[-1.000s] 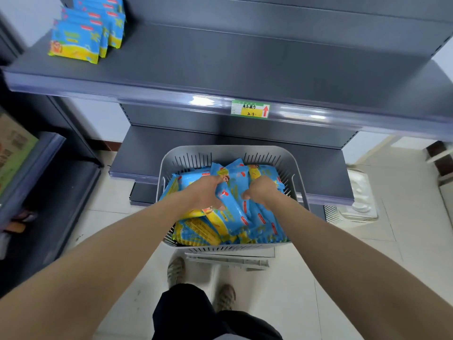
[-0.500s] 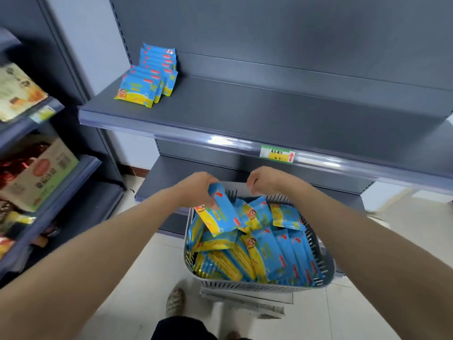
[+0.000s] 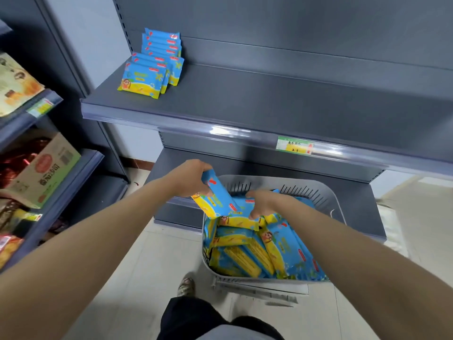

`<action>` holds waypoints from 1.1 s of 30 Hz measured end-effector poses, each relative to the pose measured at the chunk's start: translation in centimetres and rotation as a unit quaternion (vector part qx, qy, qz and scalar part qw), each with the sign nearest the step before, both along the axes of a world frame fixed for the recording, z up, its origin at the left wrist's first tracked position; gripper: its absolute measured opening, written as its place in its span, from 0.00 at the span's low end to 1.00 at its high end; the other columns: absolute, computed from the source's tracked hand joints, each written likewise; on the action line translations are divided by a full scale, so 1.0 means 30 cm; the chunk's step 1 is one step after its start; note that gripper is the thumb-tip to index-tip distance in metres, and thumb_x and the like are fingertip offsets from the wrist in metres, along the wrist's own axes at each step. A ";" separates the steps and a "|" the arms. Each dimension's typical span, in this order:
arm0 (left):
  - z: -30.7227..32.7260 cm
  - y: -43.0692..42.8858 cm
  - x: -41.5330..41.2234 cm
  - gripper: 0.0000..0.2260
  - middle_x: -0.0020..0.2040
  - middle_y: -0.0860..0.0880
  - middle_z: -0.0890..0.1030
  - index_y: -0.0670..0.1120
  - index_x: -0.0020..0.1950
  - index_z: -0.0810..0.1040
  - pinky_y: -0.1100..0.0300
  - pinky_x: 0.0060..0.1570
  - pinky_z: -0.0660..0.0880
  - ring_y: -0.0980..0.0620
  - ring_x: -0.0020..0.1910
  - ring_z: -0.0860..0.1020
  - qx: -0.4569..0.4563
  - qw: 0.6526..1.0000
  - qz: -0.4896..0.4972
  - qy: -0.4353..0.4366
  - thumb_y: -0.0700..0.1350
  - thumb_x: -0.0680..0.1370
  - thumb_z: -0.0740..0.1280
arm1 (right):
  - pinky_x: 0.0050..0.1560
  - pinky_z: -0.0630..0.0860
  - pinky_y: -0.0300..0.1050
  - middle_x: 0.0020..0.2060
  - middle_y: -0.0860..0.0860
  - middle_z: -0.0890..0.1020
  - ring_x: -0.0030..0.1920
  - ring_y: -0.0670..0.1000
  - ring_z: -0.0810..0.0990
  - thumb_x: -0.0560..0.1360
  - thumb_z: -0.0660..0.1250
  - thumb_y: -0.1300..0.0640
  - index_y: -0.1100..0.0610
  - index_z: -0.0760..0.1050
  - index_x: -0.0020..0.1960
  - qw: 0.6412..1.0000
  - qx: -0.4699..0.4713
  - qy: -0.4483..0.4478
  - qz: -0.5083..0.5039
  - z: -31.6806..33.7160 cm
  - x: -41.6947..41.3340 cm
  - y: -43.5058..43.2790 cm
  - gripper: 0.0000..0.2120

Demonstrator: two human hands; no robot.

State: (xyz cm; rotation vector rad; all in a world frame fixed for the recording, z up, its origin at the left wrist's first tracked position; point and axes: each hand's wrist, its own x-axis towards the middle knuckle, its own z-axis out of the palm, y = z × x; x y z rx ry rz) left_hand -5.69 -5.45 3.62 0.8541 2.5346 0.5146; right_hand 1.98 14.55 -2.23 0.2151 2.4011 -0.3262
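Observation:
A grey slotted basket (image 3: 339, 214) stands low in front of me, filled with several blue-and-yellow snack packets (image 3: 282, 249). My left hand (image 3: 190, 177) grips one packet (image 3: 215, 197) and holds it tilted above the basket's left rim. My right hand (image 3: 267, 202) reaches into the basket, its fingers curled on the top edge of another packet (image 3: 241, 218) that lies on the pile. More of the same packets (image 3: 153, 66) sit in overlapping rows at the back left of the grey shelf (image 3: 269, 99) above.
The grey shelf carries a green-and-yellow price tag (image 3: 294, 146) on its front rail. A lower shelf (image 3: 176, 168) runs behind the basket. Another shelving unit at the left holds a cardboard box (image 3: 41, 170) and bagged goods. My shoe (image 3: 186, 287) stands on the tiled floor.
My left hand has lifted one packet up and left out of the pile. My right hand rose, then dropped back onto the packets. The view swung left and up.

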 end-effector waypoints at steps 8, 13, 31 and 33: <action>-0.030 -0.031 0.050 0.09 0.33 0.53 0.72 0.44 0.44 0.75 0.65 0.27 0.65 0.54 0.31 0.70 0.037 0.998 0.033 -0.027 0.41 0.69 0.73 | 0.60 0.73 0.50 0.63 0.61 0.75 0.61 0.59 0.76 0.74 0.69 0.58 0.66 0.66 0.69 0.993 -0.024 0.038 -0.106 -0.063 0.004 -0.014 0.28; -0.022 -0.033 0.054 0.09 0.34 0.51 0.74 0.45 0.42 0.74 0.64 0.29 0.68 0.52 0.32 0.73 0.051 0.997 0.048 -0.033 0.41 0.69 0.74 | 0.36 0.74 0.45 0.50 0.58 0.80 0.45 0.56 0.78 0.73 0.66 0.63 0.65 0.72 0.63 0.997 -0.016 0.042 -0.063 -0.030 0.002 -0.036 0.19; 0.251 -0.119 -0.302 0.10 0.34 0.49 0.79 0.42 0.41 0.76 0.55 0.37 0.77 0.56 0.31 0.77 0.325 0.936 0.122 -0.067 0.32 0.67 0.74 | 0.49 0.78 0.64 0.44 0.56 0.75 0.43 0.58 0.77 0.68 0.68 0.67 0.55 0.72 0.42 0.871 -0.233 0.398 -0.167 0.561 -0.492 -0.034 0.09; 0.264 -0.169 -0.364 0.12 0.35 0.51 0.79 0.46 0.41 0.75 0.62 0.35 0.77 0.61 0.30 0.77 0.340 0.928 0.137 -0.064 0.32 0.68 0.74 | 0.49 0.78 0.64 0.44 0.56 0.75 0.44 0.56 0.77 0.68 0.68 0.68 0.56 0.72 0.42 0.860 -0.264 0.402 -0.171 0.561 -0.581 -0.094 0.09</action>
